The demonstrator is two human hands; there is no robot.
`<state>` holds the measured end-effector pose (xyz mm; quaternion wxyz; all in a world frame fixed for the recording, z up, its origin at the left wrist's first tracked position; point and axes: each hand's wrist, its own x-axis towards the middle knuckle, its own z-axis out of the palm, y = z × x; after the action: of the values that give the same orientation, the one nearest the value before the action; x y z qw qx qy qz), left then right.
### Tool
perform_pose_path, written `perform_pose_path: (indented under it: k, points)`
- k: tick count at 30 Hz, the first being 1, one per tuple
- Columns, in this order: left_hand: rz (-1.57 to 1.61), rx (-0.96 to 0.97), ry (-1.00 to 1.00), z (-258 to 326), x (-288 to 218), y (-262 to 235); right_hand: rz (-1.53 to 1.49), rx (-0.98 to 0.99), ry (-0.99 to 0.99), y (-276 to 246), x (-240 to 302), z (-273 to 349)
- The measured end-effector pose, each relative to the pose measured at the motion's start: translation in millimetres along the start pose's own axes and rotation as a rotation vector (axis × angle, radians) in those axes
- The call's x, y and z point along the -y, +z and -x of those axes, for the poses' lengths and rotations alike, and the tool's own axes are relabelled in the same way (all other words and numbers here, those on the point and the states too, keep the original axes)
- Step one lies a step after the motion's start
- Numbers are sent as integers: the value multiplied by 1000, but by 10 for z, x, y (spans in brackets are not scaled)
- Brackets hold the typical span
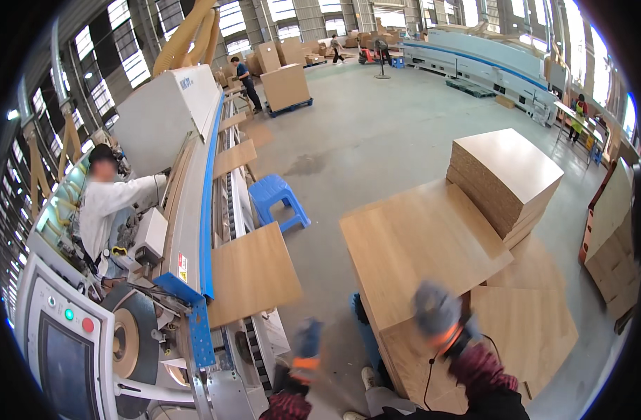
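Note:
Both my hands wear grey gloves with orange cuffs and are blurred by motion. My left hand (306, 348) hangs in the air over the floor gap between the edge-banding machine (187, 210) and the low stack of wood panels (418, 241), and nothing shows in it. My right hand (438, 315) lies at the near edge of that stack's top panel; whether it grips the panel is unclear. A single wood panel (254, 273) rests on the machine's conveyor, to the left of my left hand.
A taller pile of smaller boards (506, 175) sits on the stack's far right. A blue plastic stool (278, 199) stands on the floor by the conveyor. A person in white (107, 203) works behind the machine. A control screen (61, 346) is at lower left.

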<state>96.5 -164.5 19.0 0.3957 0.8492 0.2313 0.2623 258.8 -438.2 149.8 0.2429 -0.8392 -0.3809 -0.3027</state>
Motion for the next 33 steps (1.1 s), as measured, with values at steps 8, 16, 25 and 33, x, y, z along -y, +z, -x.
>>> perform_pose_path:
  k: [8,16,25,33]
  points:
    - [132,50,-339,-214,-1483,837,522,255,824,219,-2096,-227]
    - [188,201,-436,-115,-1532,658,556,-31,932,178,-2290,-209]
    - [706,-34,-560,85,-937,188,323,181,731,-221,-1692,623]
    - [561,-358,-872,2117,-608,-1351,-1014,575,981,-426,-350,1195]
